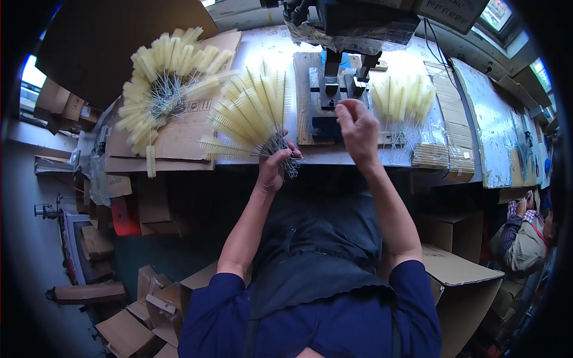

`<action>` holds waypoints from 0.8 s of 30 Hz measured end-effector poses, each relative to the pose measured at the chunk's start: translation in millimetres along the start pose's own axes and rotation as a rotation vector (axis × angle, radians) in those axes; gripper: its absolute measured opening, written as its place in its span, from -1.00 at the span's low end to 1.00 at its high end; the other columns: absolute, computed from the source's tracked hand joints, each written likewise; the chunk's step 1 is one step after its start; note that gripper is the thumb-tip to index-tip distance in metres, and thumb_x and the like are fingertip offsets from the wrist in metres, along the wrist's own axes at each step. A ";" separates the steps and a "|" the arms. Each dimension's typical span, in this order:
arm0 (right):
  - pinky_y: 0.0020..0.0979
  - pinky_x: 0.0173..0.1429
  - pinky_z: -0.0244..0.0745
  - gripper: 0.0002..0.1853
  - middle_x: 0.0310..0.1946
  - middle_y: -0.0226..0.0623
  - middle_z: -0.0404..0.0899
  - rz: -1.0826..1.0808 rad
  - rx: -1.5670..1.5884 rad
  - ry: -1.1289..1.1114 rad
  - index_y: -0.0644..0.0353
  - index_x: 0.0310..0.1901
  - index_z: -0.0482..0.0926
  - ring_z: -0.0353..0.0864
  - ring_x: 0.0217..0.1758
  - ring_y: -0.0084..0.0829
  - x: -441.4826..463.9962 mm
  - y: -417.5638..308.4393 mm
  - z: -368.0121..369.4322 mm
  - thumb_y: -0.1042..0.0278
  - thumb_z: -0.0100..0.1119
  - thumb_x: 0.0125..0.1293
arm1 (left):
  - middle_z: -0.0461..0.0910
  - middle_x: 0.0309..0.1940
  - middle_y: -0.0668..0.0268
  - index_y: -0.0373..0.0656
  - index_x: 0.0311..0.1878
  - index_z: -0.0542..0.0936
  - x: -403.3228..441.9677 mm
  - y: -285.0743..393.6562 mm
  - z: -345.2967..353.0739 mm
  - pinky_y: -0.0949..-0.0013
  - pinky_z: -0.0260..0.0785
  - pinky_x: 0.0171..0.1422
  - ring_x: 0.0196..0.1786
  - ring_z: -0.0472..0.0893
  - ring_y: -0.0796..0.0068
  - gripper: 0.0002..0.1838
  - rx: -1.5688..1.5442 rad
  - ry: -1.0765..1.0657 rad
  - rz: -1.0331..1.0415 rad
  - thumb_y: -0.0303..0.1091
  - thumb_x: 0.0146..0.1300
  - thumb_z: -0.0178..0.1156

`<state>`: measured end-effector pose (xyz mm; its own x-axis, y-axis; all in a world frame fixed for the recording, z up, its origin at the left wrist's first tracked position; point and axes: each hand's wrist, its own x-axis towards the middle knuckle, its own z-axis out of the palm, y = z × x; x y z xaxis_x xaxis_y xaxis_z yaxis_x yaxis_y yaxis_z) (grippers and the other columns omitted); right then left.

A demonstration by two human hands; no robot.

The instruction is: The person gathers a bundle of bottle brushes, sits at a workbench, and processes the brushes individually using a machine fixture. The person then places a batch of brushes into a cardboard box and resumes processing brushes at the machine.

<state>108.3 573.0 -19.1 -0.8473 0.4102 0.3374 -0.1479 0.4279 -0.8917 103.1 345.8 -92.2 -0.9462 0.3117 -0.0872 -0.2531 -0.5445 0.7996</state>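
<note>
Left hand [277, 164]: between 11 and 12 o'clock, closed around the wire stems [276, 144] of the brush bundle [253, 113]. If the grip slackens, single brushes could slip out.
Right hand [359, 128]: between 12 and 1 o'clock, fingers curled; whether they pinch anything cannot be told.
Brush bundle: bristle ends fanned toward 11 o'clock. Crowded wire loops could snag one another.
Metal fixture [332, 92]: 12 o'clock, just beyond the right hand, below the machine head [364, 27]. Fingers placed inside could be pinched if the head descended.
Loose brushes [403, 98]: 1 o'clock. A wide forearm swing could scatter them.
Brush pile [170, 65]: 11 o'clock, on the cardboard [194, 132]. Bumping the overhanging brush [150, 162] could drop it.
</note>
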 end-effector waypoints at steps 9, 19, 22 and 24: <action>-0.29 -0.24 0.54 -0.62 -0.40 -0.16 0.66 0.183 0.434 -0.047 0.32 -0.05 0.61 0.62 -0.43 -0.32 -20.7 -7.3 76.9 0.07 0.18 0.53 | 0.62 -0.21 0.25 -0.34 0.25 0.44 -26.2 1.5 23.8 0.23 0.59 0.05 -0.16 0.70 0.34 -0.47 0.105 -0.075 -0.070 -0.51 0.19 0.27; -0.61 -0.70 0.15 -0.51 -0.62 -0.42 0.45 0.580 0.830 -0.117 0.35 -0.07 0.61 0.23 -0.76 -0.71 -12.8 -21.0 -1.5 -0.03 -0.01 0.64 | 0.57 -0.27 0.24 -0.36 0.23 0.44 -4.7 0.3 -4.4 0.23 0.62 -0.04 -0.24 0.66 0.36 -0.49 -0.006 0.099 -0.032 -0.57 0.16 0.20; -0.64 -0.70 0.18 -0.50 -0.58 -0.42 0.46 0.683 0.876 -0.300 0.41 -0.01 0.56 0.21 -0.74 -0.75 -6.8 -21.7 8.0 -0.02 -0.03 0.64 | 0.57 -0.28 0.24 -0.35 0.20 0.45 12.3 3.5 -9.8 0.24 0.62 -0.07 -0.27 0.67 0.36 -0.52 0.034 0.133 0.036 -0.58 0.17 0.19; -0.60 -0.68 0.17 -0.51 -0.58 -0.40 0.48 0.745 0.914 -0.289 0.40 -0.04 0.58 0.24 -0.74 -0.72 3.1 -14.3 14.0 0.00 -0.02 0.64 | 0.56 -0.29 0.24 -0.35 0.19 0.45 20.6 3.3 -14.8 0.22 0.62 -0.08 -0.28 0.67 0.36 -0.53 0.049 0.143 0.057 -0.58 0.17 0.19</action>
<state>100.6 556.8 -9.6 -0.9433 0.0684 -0.3247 0.2179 -0.6104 -0.7616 79.7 338.9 -100.1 -0.9787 0.1656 -0.1212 -0.1909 -0.5185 0.8335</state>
